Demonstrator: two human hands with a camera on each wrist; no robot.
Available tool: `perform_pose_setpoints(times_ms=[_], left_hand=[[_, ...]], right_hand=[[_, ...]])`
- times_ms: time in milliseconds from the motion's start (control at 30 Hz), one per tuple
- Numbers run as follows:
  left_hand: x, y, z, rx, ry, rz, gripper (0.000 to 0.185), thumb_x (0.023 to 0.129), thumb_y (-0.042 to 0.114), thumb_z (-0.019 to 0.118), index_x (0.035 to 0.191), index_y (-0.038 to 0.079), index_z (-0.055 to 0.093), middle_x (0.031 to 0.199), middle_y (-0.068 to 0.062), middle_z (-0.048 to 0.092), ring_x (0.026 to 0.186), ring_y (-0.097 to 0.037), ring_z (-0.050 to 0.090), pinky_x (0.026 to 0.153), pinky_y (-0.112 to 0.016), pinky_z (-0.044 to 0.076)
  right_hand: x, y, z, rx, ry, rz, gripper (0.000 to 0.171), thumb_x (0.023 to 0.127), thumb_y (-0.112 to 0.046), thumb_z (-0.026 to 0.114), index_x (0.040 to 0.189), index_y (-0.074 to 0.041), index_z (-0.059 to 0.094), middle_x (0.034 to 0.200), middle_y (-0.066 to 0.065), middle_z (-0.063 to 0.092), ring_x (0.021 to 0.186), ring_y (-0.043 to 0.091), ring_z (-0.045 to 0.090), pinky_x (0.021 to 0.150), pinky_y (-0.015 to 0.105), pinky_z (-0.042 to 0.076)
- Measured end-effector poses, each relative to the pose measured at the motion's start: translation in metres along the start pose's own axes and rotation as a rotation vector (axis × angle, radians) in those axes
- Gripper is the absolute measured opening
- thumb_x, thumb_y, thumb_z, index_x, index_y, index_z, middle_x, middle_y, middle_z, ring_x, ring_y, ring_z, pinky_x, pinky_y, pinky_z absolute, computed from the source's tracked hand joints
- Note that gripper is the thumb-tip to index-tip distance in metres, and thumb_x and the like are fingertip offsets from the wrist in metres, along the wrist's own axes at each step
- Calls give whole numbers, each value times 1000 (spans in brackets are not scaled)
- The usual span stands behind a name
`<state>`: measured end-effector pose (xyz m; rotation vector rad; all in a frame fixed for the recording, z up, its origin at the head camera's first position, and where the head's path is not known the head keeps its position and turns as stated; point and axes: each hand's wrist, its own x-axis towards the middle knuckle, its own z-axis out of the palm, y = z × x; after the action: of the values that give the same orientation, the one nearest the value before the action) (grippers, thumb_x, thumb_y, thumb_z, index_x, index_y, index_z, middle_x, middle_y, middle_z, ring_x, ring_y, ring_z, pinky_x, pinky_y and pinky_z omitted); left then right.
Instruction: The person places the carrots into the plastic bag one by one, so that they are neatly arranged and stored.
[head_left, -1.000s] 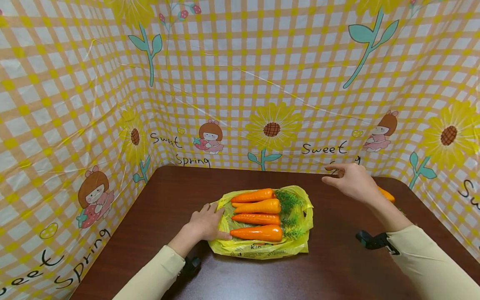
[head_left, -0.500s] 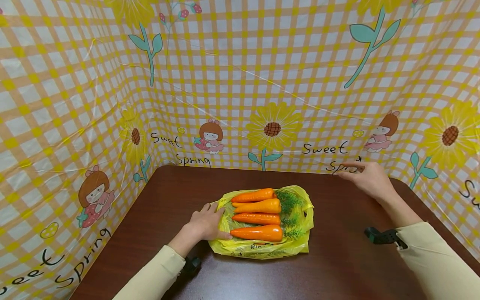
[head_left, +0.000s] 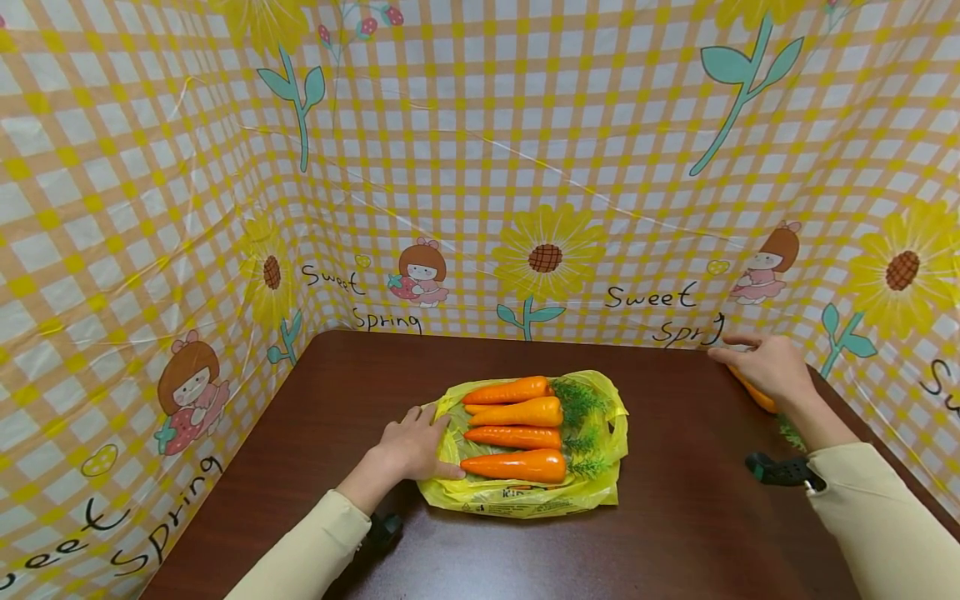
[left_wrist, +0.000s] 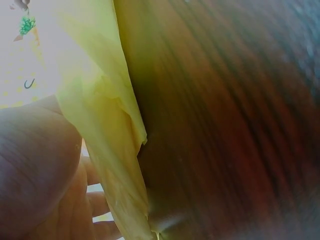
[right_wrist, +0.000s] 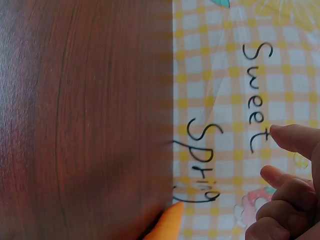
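Note:
Several orange carrots (head_left: 512, 466) with feathery green tops (head_left: 581, 404) lie side by side on a yellow plastic bag (head_left: 551, 504), in the head view. My left hand (head_left: 408, 446) rests on the bag's left side, fingers spread and thumb close to the tip of the nearest carrot. In the left wrist view a fold of yellow plastic (left_wrist: 107, 115) partly covers its fingers. At the far right my right hand (head_left: 776, 371) is over another carrot (head_left: 753, 393), partly hiding it. Its thumb and index finger stand apart, pointing left, with nothing between them.
The dark wooden table (head_left: 667, 533) has a rounded back right corner close to my right hand. A checked, sunflower-printed cloth (head_left: 480, 167) rises behind the table and along both sides. A wrist camera (head_left: 780, 471) hangs below the right forearm.
My right hand has moved right and lower, to the carrot at the far right, which was partly in sight before and then hidden behind the hand. My left hand and the bag have stayed put.

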<state>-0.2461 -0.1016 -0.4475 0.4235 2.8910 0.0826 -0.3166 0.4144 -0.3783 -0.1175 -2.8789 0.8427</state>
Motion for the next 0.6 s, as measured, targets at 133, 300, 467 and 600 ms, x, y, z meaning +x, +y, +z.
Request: perform_pose_setpoints(times_ms=[133,300,467,600], left_hand=[[0,0,0,3,-3,-2,98,81,73,67,157,17,39,164,-13,29,149,-36,31,107,-59,40],[-1,0,0,2,-4,-3,98,81,73,67,157,18,39,164,-13,29,149,-36,31,107,-59,40],[0,0,1,5,-3,-6,98,81,73,67,157,18,38,164,-12,28,150,-36,31,108,-59,39],[0,-1,1,5,0,-4,98,81,73,67,157,18,38,164,-12,28,150,-36,31,108,-59,39]], right_hand=[[1,11,0,16,-8,35,80,95,-62,57,136,7,57,145,41,40,117,54,48,79,51,49],[3,24,-1,-4,7,41,80,94,-62,58,134,8,58,143,42,41,119,58,46,78,53,49],[4,36,-1,-9,-10,97,86,93,-65,58,137,9,56,142,45,38,116,59,46,77,53,50],[4,46,0,-22,-13,132,86,93,-64,58,137,10,55,141,46,39,113,58,48,72,48,51]])
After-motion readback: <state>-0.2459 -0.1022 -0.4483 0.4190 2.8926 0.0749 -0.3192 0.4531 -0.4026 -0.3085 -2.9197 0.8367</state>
